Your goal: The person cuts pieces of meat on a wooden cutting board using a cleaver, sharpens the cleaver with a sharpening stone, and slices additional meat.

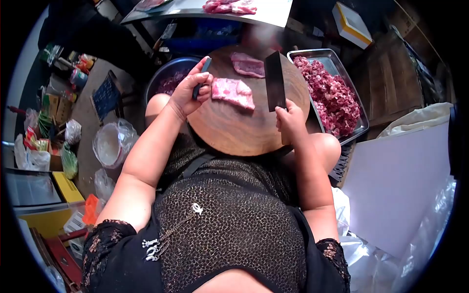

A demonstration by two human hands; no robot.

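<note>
My right hand (291, 120) is closed round the handle of a broad dark cleaver (275, 80), its blade raised over the right side of a round wooden chopping block (229, 132). In my left hand (192, 90) is a small knife (207, 64) with a dark handle; the fist covers part of it. A pink slab of meat (233, 94) lies on the block just right of my left hand. Behind it, near the cleaver's blade, rests a second meat piece (247, 65).
On the right, a metal tray (362, 127) holds a heap of chopped meat (328, 93). A basin (157, 80) with meat stands left of the block. More meat (229, 6) lies on a white table (273, 12) ahead. A white bucket (108, 141) is at the left.
</note>
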